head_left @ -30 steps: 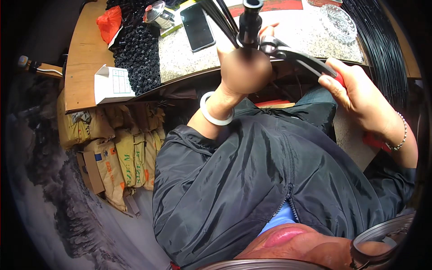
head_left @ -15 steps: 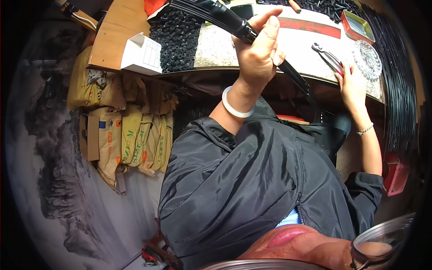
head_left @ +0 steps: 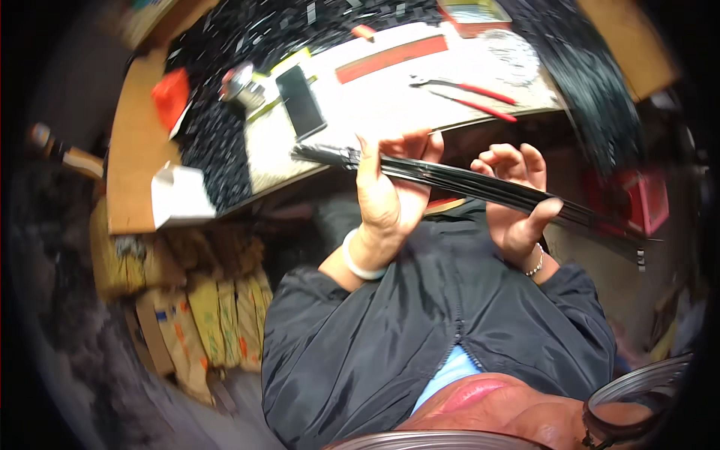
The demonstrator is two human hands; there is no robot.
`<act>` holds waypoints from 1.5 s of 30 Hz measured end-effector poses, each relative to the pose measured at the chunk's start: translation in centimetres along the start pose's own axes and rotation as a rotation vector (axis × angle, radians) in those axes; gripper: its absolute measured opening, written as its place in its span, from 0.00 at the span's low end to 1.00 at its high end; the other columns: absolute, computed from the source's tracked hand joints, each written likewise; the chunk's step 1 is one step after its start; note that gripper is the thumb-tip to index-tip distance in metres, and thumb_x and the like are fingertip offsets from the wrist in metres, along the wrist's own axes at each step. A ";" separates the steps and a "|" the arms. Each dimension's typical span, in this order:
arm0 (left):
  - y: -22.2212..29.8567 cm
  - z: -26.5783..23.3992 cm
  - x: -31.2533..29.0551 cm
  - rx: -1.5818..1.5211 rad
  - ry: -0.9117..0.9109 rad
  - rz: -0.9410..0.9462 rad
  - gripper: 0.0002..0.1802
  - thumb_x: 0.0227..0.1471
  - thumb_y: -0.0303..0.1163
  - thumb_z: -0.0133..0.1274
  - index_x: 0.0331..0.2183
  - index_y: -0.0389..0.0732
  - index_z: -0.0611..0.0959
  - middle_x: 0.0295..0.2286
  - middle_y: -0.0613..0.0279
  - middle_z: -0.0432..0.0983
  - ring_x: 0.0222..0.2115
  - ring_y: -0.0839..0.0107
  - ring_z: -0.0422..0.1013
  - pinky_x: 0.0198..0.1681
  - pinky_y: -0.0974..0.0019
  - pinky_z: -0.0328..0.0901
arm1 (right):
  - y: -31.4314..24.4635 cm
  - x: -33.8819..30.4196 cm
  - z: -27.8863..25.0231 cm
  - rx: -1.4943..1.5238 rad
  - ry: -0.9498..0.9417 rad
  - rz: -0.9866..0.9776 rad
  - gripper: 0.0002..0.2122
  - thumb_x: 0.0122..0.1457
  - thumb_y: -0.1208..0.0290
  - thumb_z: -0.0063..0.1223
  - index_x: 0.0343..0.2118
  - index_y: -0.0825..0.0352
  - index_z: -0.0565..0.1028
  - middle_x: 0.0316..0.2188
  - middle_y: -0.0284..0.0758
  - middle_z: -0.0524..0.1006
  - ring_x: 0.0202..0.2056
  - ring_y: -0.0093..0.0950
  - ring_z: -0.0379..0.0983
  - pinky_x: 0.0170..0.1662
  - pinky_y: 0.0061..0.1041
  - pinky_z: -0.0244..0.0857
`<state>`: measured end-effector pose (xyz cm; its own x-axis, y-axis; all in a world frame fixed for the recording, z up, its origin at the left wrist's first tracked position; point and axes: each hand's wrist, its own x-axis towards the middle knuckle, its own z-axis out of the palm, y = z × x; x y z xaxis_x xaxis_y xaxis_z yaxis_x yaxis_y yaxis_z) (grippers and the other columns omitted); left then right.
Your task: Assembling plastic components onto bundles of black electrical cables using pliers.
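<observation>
A black folded umbrella frame, a slim bundle of thin ribs, lies slanted across both hands in front of my chest. My left hand grips it near its upper left end, the thumb laid over it. My right hand holds the bundle farther along, with the thumb across it and the fingers partly raised behind. Beyond the right end of the frame the thin tips are blurred. Red-handled pliers lie on the white work surface, apart from both hands.
A dark phone and a red strip lie on the table. Small black parts cover its left side, beside a white box. A glass dish and long black rods are at right. Sacks stand below left.
My right hand has let go of the pliers and taken hold of the umbrella frame. My left hand has come down with the frame, now lying flatter. The view has shifted.
</observation>
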<state>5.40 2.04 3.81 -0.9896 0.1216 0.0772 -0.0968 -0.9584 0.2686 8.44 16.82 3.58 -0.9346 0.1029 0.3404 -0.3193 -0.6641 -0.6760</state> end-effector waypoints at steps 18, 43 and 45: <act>-1.6 12.3 -2.7 0.507 -1.015 0.071 0.38 0.57 0.57 0.26 0.33 0.34 0.81 0.42 0.33 0.66 0.45 0.43 0.60 0.51 0.48 0.53 | 8.6 -2.3 -9.0 -0.536 0.135 0.275 0.15 0.53 0.65 0.57 0.15 0.64 0.67 0.12 0.27 0.69 0.15 0.14 0.63 0.19 0.15 0.58; -1.3 2.4 4.8 1.365 -0.468 0.273 0.17 0.50 0.24 0.51 0.43 0.30 0.73 0.39 0.52 0.72 0.36 0.69 0.72 0.40 0.70 0.65 | 6.4 0.4 -4.6 -0.612 -0.154 0.231 0.16 0.46 0.71 0.64 0.33 0.67 0.67 0.22 0.26 0.71 0.24 0.11 0.66 0.28 0.14 0.62; -0.9 2.2 4.8 1.459 -0.509 0.315 0.14 0.50 0.24 0.50 0.41 0.30 0.75 0.35 0.53 0.74 0.33 0.70 0.72 0.38 0.71 0.66 | 5.4 1.0 -4.2 -0.683 -0.189 0.201 0.19 0.44 0.69 0.65 0.34 0.67 0.66 0.22 0.27 0.72 0.25 0.12 0.68 0.29 0.16 0.63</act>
<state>1.01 4.02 6.04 -0.7821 0.3321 0.5273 0.5772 0.0672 0.8138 5.11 16.46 -2.42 -0.9622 -0.1425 0.2320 -0.2284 -0.0412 -0.9727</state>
